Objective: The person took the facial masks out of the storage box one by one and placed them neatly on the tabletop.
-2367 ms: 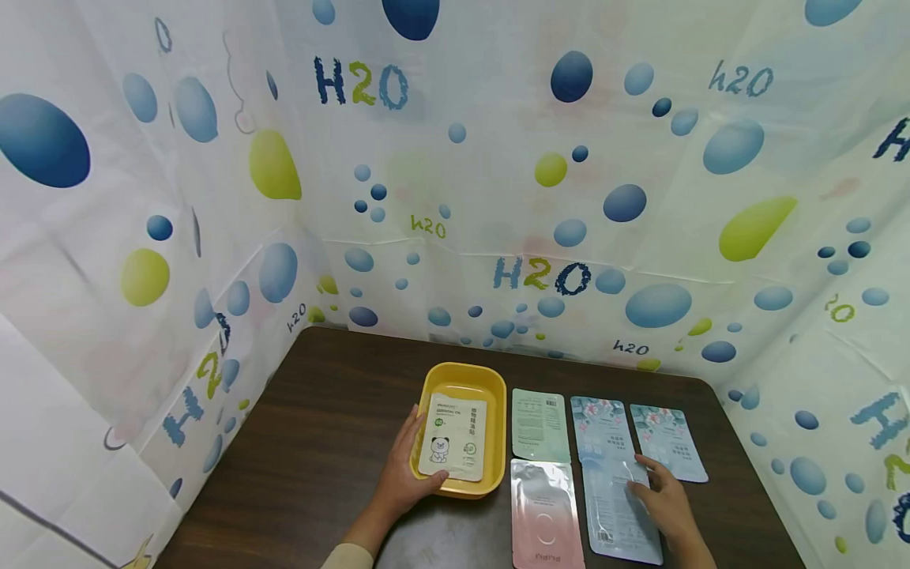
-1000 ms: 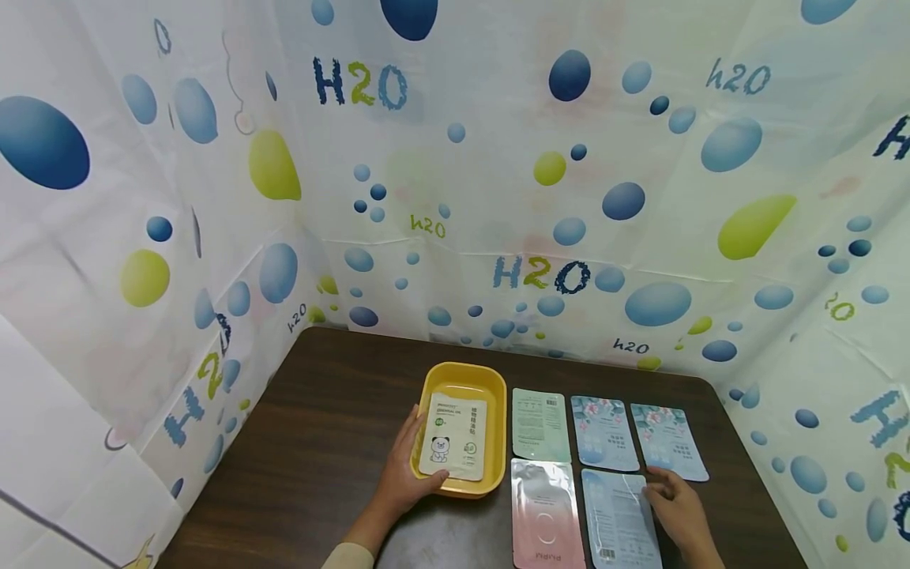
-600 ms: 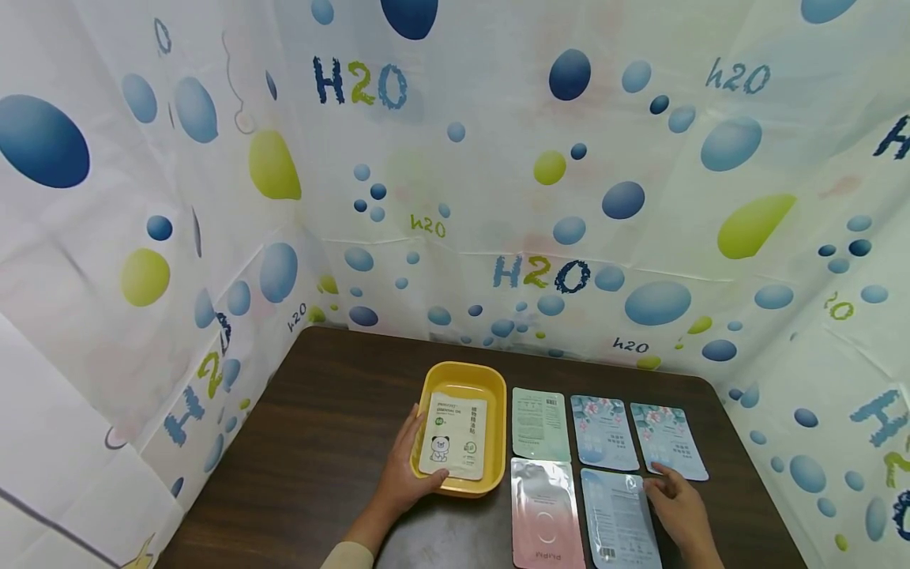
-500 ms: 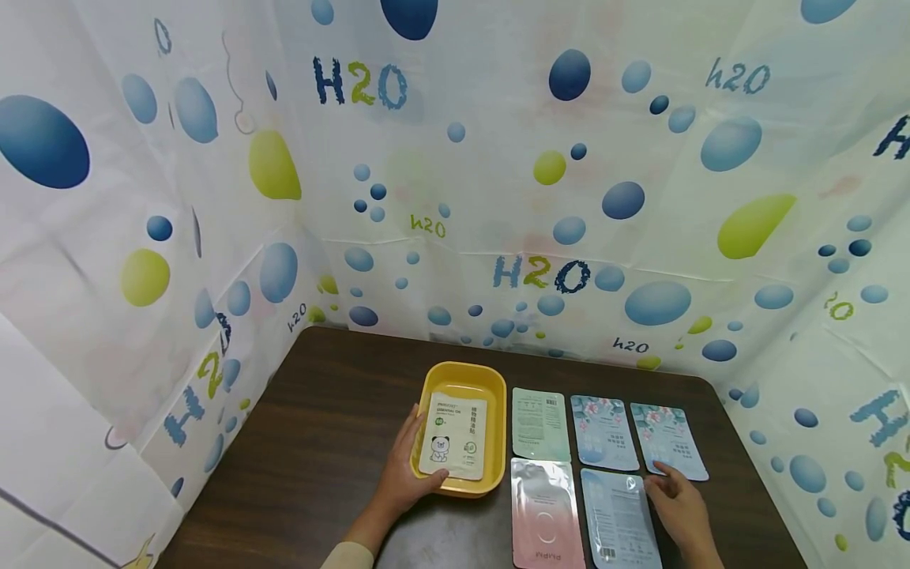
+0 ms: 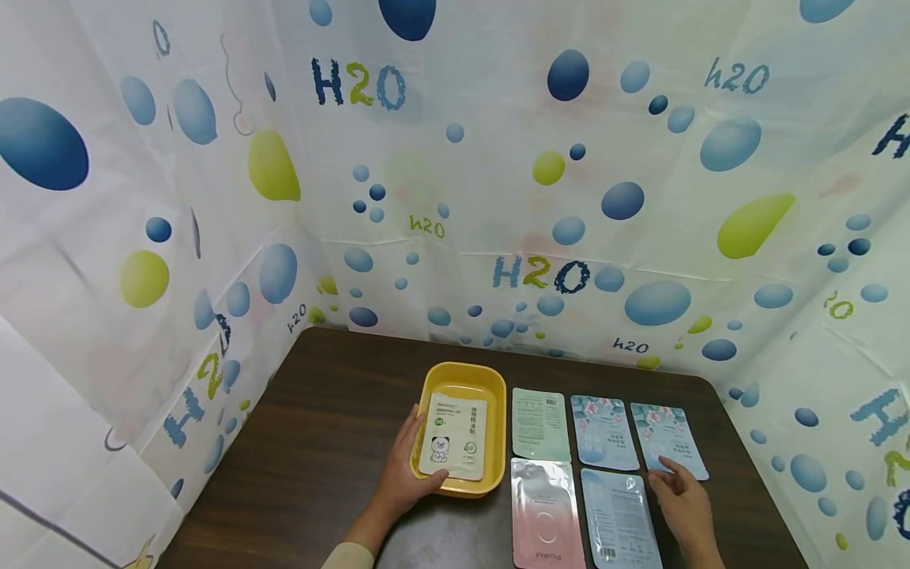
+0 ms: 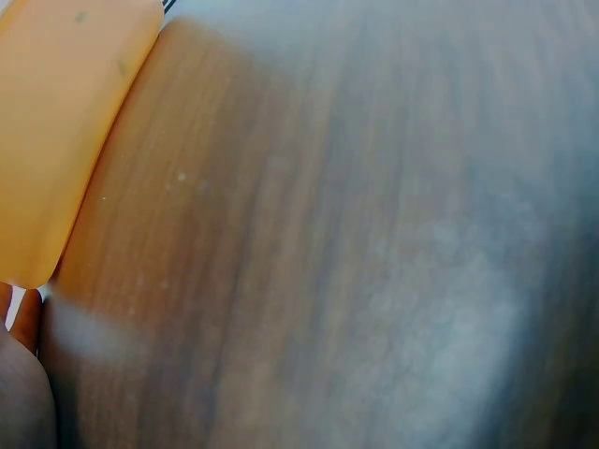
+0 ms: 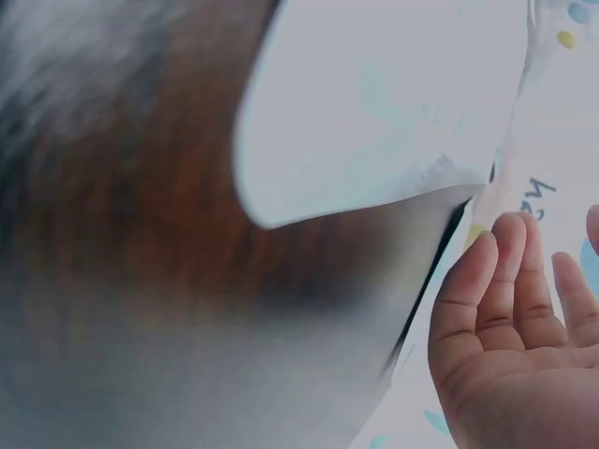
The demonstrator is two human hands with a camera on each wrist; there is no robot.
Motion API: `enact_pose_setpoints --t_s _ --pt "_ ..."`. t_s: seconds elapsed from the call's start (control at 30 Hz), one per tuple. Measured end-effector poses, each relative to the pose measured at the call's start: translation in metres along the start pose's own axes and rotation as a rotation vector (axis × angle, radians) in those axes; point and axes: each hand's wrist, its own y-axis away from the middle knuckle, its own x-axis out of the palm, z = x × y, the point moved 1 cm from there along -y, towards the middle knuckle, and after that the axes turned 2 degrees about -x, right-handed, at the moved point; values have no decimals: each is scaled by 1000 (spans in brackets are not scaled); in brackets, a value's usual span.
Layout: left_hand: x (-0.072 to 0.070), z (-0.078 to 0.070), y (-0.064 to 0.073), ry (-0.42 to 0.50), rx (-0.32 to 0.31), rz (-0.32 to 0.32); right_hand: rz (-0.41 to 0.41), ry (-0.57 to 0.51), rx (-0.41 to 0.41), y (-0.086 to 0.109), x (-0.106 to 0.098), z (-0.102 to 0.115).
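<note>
My left hand (image 5: 405, 477) grips the near left corner of a yellow plastic tray (image 5: 496, 427), fingers along its side and thumb over the front rim. Inside the tray lies a cream essential-oil patch packet (image 5: 455, 438) printed with a bear. The tray's wall (image 6: 75, 122) shows in the left wrist view. My right hand (image 5: 684, 506) has loosely bent fingers, holds nothing, and is at the lower edge of the right flowered blue sachet (image 5: 668, 438). To its left lies a blue sachet (image 5: 618, 518), text side up. The right wrist view shows the right hand's palm (image 7: 524, 393) apart from a pale sachet (image 7: 374, 112).
Another flowered blue sachet (image 5: 604, 431) lies beside the right one. A green sachet (image 5: 540, 424) and a silver-pink sachet (image 5: 546, 514) lie in a column right of the tray. The dark wooden table (image 5: 320, 442) ends at a patterned curtain (image 5: 462, 182) behind.
The text-side blue sachet, earlier overlapping the flowered one under my right hand, now lies nearer, apart from it. My right hand has let go and shifted right. The left hand stays put.
</note>
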Motion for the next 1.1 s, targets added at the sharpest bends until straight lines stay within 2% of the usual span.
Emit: enact_pose_setpoints --t_s 0.1,0.3,0.47,0.83,1.0,1.1 --pt "0 0 0 -1 -2 3 -11 -35 10 1 -1 3" --pt "0 1 1 -7 3 -1 -67 -107 -42 1 -3 11" --pt "-1 1 0 -4 -1 1 -94 -174 -53 1 -3 19" --pt "-1 0 -1 1 6 4 -98 -377 -44 4 -3 43" --pt "0 1 0 3 10 2 -66 -409 -37 4 -3 56" --pt "0 1 -1 1 17 -3 -43 -476 -48 4 -4 65"
